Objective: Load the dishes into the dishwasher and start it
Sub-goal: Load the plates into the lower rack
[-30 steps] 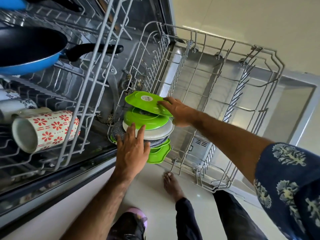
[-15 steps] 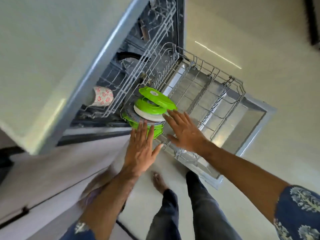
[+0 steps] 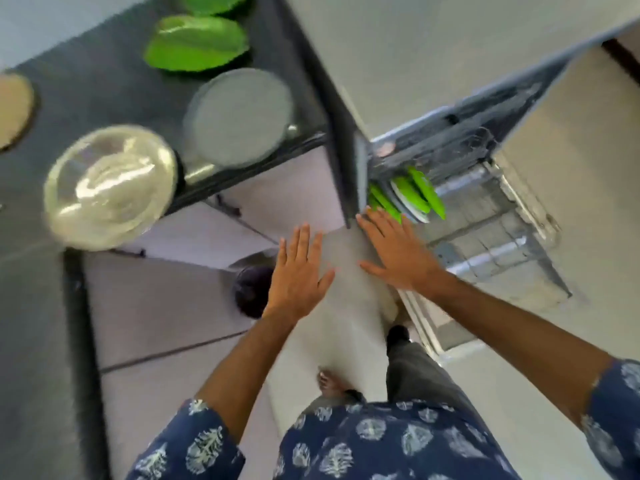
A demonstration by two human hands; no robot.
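- Dishwasher [image 3: 460,174] stands open in the head view, its lower rack [image 3: 495,237] pulled out with several green plates [image 3: 415,195] standing on edge at its near end.
- My left hand [image 3: 298,275] and right hand [image 3: 398,251] hang above the floor with fingers spread flat, holding nothing.
- On the counter [image 3: 104,81] more wait: green dishes [image 3: 197,43], a grey plate [image 3: 239,116], a glass bowl [image 3: 110,185].
- I judge loading partly done; the start comes later.
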